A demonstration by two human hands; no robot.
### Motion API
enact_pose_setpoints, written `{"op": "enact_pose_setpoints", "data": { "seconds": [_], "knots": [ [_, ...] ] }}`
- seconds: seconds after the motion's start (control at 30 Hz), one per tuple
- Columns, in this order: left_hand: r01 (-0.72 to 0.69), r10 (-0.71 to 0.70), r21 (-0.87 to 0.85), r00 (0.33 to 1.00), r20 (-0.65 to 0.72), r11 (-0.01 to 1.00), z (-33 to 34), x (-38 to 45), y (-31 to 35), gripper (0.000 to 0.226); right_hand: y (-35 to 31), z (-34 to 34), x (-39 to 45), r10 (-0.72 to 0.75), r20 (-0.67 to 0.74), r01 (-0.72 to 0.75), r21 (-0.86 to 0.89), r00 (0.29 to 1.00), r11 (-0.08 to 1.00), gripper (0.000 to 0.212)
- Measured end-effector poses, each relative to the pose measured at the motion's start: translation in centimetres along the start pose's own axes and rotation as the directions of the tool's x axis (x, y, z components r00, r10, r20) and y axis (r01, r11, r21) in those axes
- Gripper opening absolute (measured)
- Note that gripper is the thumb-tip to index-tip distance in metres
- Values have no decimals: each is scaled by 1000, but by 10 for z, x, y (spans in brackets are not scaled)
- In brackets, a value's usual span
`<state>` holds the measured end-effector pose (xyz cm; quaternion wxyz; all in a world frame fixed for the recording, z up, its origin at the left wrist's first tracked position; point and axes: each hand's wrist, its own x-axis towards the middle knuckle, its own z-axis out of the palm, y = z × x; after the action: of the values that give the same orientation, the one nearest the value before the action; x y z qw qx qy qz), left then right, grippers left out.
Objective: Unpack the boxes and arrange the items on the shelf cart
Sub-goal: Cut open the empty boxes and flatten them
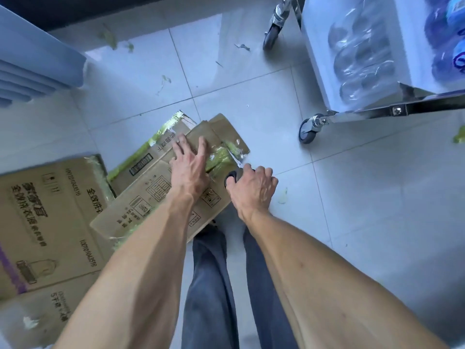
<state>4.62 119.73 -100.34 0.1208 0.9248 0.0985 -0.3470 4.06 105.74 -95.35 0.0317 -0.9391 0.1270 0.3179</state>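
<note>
Lying on the tiled floor by the feet: 1 brown cardboard box (161,195), tipped over, green tape (216,158) along its seam. Pressing flat on top with the left hand (187,163), fingers spread wide. Gripping black-handled scissors (235,170) in the right hand (251,188), fingers curled, blades cutting into the tape. Probably stiff, light card; best holding by its edges. Shelf cart (377,112) standing nearby.
</note>
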Motion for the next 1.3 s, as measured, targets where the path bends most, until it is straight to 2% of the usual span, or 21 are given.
{"op": "enact_pose_setpoints", "data": {
  "seconds": [0.07, 0.17, 0.33, 0.5, 0.7, 0.9, 1.03, 1.17, 1.3],
  "knots": [
    [28, -29, -68, 999, -16, 997, -7, 2, 4, 97, 6, 2, -6, -93, -73, 89, -55, 993, 994, 40],
    [58, -59, -117, 998, 0, 991, -16, 0, 7, 97, 10, 2, -14, -228, -62, 216, -149, 972, 965, 38],
    [76, -78, -148, 997, -7, 986, -22, -9, 5, 96, -1, -7, -18, -212, -17, 201, -252, 977, 947, 25],
    [66, -68, -157, 998, -7, 985, -26, -15, 3, 98, 0, -20, -22, -258, -1, 244, -322, 966, 915, 29],
    [83, -81, -182, 997, 18, 980, -33, -23, 5, 98, 14, -36, -16, -379, 46, 363, -416, 924, 834, 26],
    [126, -129, -213, 992, -2, 969, -39, -27, 6, 85, 3, -41, -18, -336, -10, 312, -346, 942, 885, 28],
    [138, -140, -230, 990, 10, 963, -36, -28, 3, 88, 6, -39, -23, -345, -13, 327, -286, 938, 901, 32],
    [138, -144, -243, 990, -3, 960, -35, -30, 4, 89, -1, -44, -24, -295, 9, 286, -286, 955, 915, 27],
    [160, -167, -238, 986, -7, 958, -36, -33, 1, 91, -7, -48, -21, -337, -9, 325, -238, 941, 915, 25]
  ]
}}
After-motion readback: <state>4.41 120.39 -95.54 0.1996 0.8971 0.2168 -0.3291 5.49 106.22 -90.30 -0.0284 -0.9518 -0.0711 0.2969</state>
